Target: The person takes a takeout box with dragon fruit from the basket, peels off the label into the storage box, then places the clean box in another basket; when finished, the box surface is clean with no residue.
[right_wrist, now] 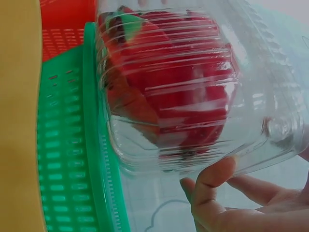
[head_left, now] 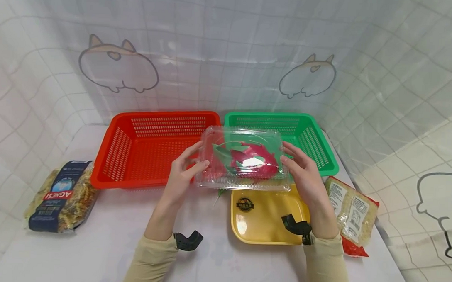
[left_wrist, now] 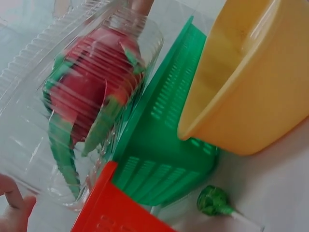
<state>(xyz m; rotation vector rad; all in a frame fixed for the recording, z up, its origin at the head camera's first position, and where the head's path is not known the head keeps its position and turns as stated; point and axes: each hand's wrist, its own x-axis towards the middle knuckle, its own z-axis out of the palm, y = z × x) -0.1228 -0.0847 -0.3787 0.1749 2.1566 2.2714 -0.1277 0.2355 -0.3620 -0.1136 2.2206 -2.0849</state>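
A clear plastic clamshell box (head_left: 219,157) with a pink dragon fruit (head_left: 260,161) inside is held up between both hands, above the baskets' front edges. At its left end my left hand (head_left: 182,166) grips the box, thumb on the near side. My right hand (head_left: 303,170) holds the opposite end, thumb at the corner and fingers behind. In the right wrist view, the dragon fruit (right_wrist: 188,82) shows through the ribbed plastic wall, with the right fingers (right_wrist: 212,193) along the box's edge. Green-tipped scales of the dragon fruit (left_wrist: 91,92) show in the left wrist view.
Behind the box stand a red basket (head_left: 113,153) and a green basket (head_left: 324,150). A yellow tray (head_left: 264,225) sits in front. A green-wrapped lollipop (left_wrist: 212,200) lies by the baskets. A pasta bag (head_left: 61,197) is far left, another food packet (head_left: 354,212) far right.
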